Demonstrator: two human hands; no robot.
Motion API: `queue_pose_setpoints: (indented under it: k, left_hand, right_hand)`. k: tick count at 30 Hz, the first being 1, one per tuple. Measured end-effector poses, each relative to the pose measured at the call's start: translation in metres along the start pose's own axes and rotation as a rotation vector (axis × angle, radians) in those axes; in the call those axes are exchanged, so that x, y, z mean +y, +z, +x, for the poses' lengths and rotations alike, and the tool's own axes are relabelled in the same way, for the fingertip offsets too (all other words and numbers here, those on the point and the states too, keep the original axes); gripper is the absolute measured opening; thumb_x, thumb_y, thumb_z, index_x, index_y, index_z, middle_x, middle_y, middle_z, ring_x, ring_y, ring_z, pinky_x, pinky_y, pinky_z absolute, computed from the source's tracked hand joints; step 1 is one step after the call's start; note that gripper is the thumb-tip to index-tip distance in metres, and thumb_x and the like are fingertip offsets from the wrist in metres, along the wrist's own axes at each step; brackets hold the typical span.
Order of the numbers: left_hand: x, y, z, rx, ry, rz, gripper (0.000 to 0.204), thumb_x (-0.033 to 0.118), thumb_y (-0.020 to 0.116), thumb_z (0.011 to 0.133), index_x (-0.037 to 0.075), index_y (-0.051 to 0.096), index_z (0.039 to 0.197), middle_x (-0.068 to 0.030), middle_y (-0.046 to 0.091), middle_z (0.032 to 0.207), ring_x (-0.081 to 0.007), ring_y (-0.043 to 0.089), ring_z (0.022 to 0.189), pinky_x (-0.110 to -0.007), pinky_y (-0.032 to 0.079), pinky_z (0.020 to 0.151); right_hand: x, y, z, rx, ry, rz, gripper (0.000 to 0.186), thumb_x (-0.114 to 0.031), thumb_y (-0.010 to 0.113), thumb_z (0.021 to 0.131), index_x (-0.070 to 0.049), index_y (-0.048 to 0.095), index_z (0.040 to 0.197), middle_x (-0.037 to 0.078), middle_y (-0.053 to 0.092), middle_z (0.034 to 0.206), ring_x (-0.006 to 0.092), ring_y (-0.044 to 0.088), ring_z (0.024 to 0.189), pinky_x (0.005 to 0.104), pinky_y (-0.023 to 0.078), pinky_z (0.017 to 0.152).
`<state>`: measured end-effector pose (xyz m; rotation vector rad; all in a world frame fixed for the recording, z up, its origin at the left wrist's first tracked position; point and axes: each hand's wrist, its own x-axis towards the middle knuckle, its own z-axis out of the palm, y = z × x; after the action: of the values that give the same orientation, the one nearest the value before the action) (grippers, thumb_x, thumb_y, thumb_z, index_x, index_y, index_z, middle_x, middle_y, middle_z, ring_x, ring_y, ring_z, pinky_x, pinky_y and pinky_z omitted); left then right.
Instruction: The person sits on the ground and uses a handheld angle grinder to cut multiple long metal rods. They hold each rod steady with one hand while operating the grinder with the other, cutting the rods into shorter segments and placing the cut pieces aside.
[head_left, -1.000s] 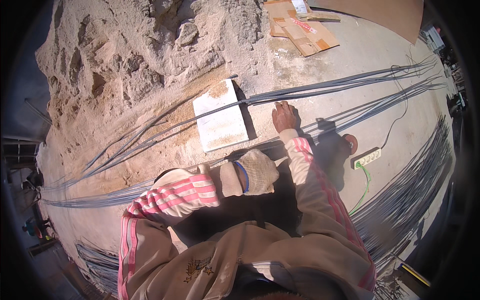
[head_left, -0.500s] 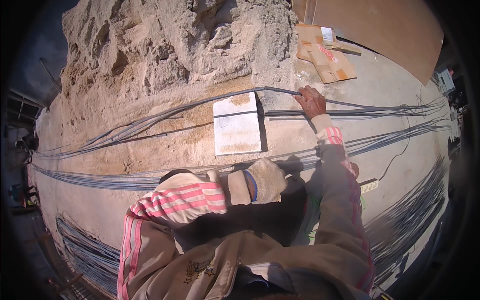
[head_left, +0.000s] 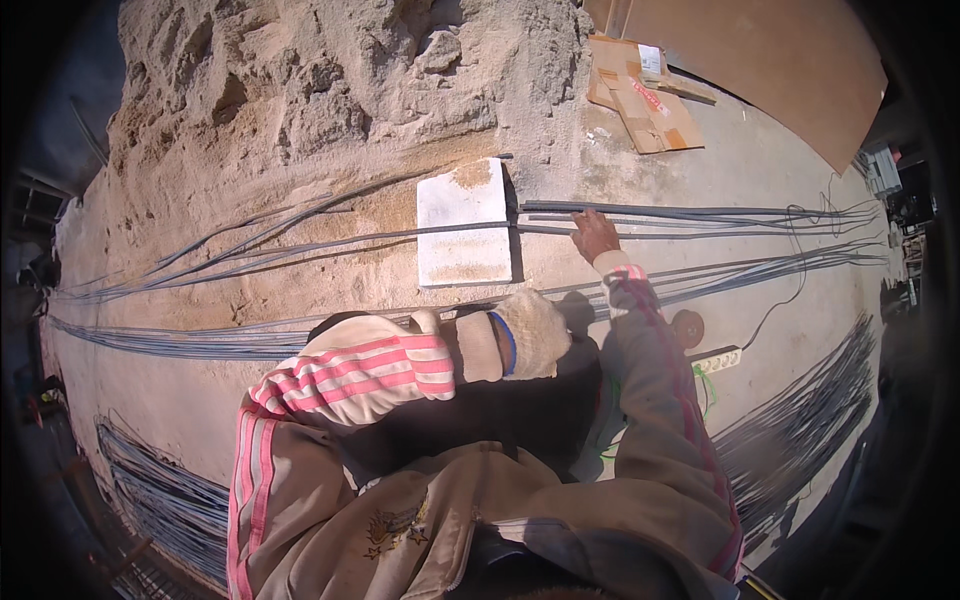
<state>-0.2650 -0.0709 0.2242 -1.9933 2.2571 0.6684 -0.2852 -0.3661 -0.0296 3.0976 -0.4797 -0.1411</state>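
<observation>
Our R hand (head_left: 596,235), fingers part-bent, is at upper rods (head_left: 700,211), grip unclear; gloved L hand (head_left: 535,335) nearer us, apart from 'em, can't tell if open.

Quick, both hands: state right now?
Left hand: gloved; open or closed cannot be told.
Right hand: bare, at the rods; whether it grips any cannot be told.

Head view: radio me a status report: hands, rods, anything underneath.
Right hand, bare, at rods, grip unclear. Left hand gloved, grip unclear. White slab under one rod.
</observation>
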Motion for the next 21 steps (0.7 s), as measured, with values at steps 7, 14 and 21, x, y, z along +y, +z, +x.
queue_pose_setpoints:
  k: [7,14,21]
  left_hand:
    - [-0.007,0.014,-0.009,0.105,-0.015,0.008,0.031,0.038,0.074,0.083,0.010,0.082,0.096,-0.0116,0.078,0.089,-0.0327,0.077,0.091,-0.046,0.060,0.075]
    - [-0.101,-0.035,-0.029,0.087,-0.175,-0.218,0.036,0.033,0.069,0.087,0.011,0.075,0.114,-0.0165,0.075,0.101,-0.0395,0.071,0.098,-0.049,0.057,0.086]
    - [-0.311,0.115,-0.091,0.101,-0.761,-0.062,0.055,0.048,0.069,0.088,0.013,0.068,0.130,-0.0222,0.072,0.117,-0.0392,0.068,0.113,-0.048,0.053,0.094]
  right_hand:
    - [-0.034,0.020,0.017,-0.193,0.036,0.139,0.050,-0.031,0.061,0.096,-0.012,0.060,0.142,0.021,0.055,0.146,0.0376,0.049,0.140,0.0482,0.046,0.112]
    - [-0.104,-0.030,-0.036,0.493,0.132,0.825,0.026,-0.014,0.066,0.094,-0.006,0.070,0.118,0.016,0.068,0.114,0.0379,0.068,0.106,0.0443,0.056,0.088]
    - [-0.112,-0.021,-0.176,0.389,0.084,0.628,0.026,-0.018,0.066,0.096,-0.006,0.068,0.120,0.016,0.065,0.120,0.0394,0.066,0.105,0.0481,0.054,0.090]
